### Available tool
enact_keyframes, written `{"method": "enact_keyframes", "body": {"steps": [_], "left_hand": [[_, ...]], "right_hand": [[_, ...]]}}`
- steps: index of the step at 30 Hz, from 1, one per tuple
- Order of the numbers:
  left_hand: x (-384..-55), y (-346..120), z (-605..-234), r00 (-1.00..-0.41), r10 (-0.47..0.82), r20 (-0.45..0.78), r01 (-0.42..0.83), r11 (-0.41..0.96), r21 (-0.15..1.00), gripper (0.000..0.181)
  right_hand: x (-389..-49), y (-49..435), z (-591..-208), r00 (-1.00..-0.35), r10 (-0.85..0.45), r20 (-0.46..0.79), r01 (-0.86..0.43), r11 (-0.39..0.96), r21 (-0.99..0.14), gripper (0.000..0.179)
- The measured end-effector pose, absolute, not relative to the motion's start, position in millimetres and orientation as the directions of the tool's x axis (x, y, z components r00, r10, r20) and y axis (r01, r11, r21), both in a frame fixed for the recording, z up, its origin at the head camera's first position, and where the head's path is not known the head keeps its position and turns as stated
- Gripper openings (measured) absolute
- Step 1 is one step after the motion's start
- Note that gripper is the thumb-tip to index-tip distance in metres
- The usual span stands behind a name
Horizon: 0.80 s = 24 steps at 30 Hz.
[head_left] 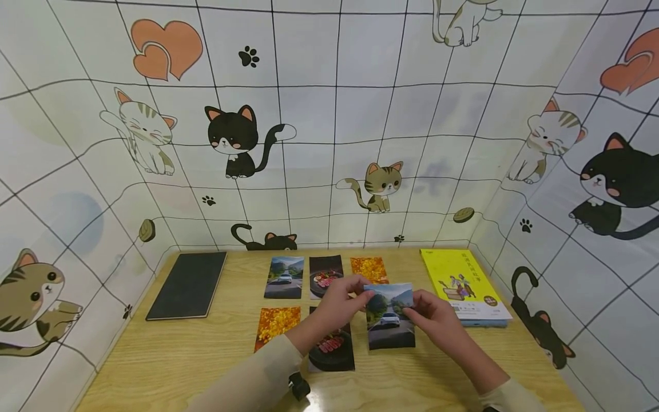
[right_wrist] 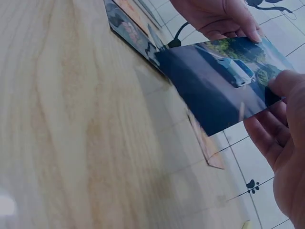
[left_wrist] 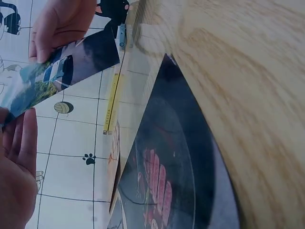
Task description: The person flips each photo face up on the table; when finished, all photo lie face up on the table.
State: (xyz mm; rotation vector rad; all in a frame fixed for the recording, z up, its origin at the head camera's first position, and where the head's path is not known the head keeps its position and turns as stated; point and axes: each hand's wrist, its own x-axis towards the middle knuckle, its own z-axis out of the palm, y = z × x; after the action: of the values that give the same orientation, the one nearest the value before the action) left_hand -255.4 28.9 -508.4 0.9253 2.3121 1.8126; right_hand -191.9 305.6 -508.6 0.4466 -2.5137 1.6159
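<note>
A photo card of a car on a mountain road [head_left: 390,331] is held up above the table between both hands. My left hand [head_left: 341,303] pinches its upper left corner, while my right hand [head_left: 436,316] grips the right edge between thumb and fingers. In the back row lie a matching car photo [head_left: 284,280], a photo of sliced meat [head_left: 323,276] and an orange-leaf photo [head_left: 368,268], partly hidden by the held card. Nearer me lie another leaf photo [head_left: 277,324] and a second meat photo [head_left: 333,357], both partly covered by the left arm and hand.
A black notebook [head_left: 187,286] lies on the left of the wooden table [head_left: 206,355]. At the right, a yellow book [head_left: 458,274] rests on something blue. A cat-patterned cloth [head_left: 309,114] rises behind and along both sides.
</note>
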Motion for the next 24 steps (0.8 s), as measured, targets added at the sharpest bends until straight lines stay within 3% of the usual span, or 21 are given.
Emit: {"method": "enact_keyframes", "body": {"steps": [4, 12, 24], "left_hand": [[-258, 32, -510, -0.86, 0.455, 0.23, 0.319, 0.127, 0.939, 0.014], [-260, 35, -518, -0.915, 0.393, 0.085, 0.173, 0.194, 0.966, 0.017], [-266, 36, -521, -0.919, 0.39, 0.052, 0.277, 0.548, 0.789, 0.01]], "right_hand": [[-192, 306, -513, -0.964, -0.147, 0.222, -0.261, 0.362, -0.895, 0.013], [-194, 302, -523, -0.996, -0.094, 0.001, -0.031, 0.317, -0.948, 0.022], [-198, 300, -542, -0.99, -0.111, -0.09, 0.046, 0.351, -0.935, 0.036]]}}
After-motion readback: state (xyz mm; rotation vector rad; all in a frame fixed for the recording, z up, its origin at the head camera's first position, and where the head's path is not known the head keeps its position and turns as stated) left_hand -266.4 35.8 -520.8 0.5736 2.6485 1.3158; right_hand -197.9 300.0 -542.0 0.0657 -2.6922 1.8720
